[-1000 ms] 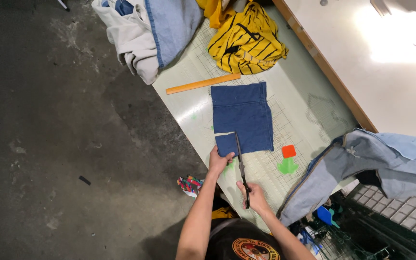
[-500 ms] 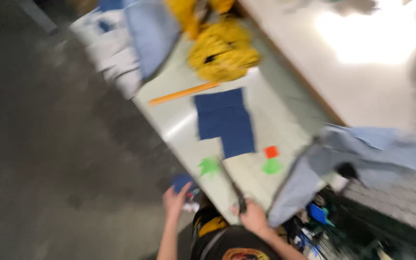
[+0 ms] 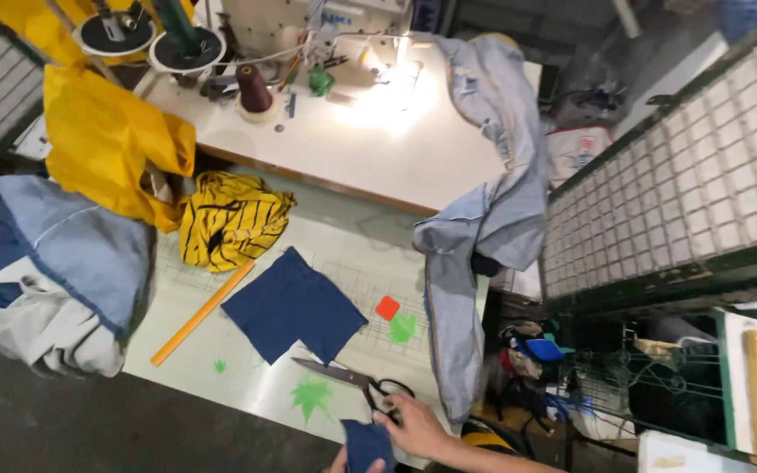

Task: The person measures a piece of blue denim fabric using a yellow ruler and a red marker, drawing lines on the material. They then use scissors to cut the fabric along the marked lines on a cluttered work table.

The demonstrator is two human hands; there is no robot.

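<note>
— Labels anywhere?

— Only a white panel with red and blue print (image 3: 582,147), far right beyond the sewing table; too small to make out. Near it hangs pale blue denim (image 3: 492,219).

— And the work in hand?

— Black-handled steel scissors (image 3: 357,382) lie shut on the pale green cutting table (image 3: 352,254), near edge, blades pointing left toward a dark navy fabric square (image 3: 295,305). The right hand (image 3: 413,427) rests its fingers on the handles. The left hand (image 3: 357,457) pinches a small dark navy scrap (image 3: 367,445) just beside it.

— Anything hidden?

— The left hand is mostly cut off by the frame's bottom edge; only fingertips show.
</note>
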